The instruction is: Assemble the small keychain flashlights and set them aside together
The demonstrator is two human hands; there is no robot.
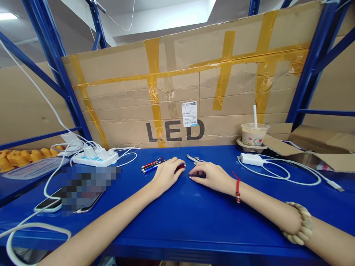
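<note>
Item: red piece (pixel 181 167), centre of the bench (pixel 194 221), under my left hand (pixel 166 173), whose fingers curl narrowly around it. My right hand (pixel 212 176) rests fingertips-down just beside it; I cannot tell its grip. Pens (pixel 151 165) lie just left. Best handled low, I judge, with wrists resting on the bench.

Left hand (pixel 166 173) covers a red thing (pixel 180 167) (a pixelated patch (pixel 87 184) hides phones (pixel 46 204)).

1 head-worn view, facing forward-down, near left hand (pixel 166 173), right hand (pixel 212 176), shelf (pixel 194 218)
</note>
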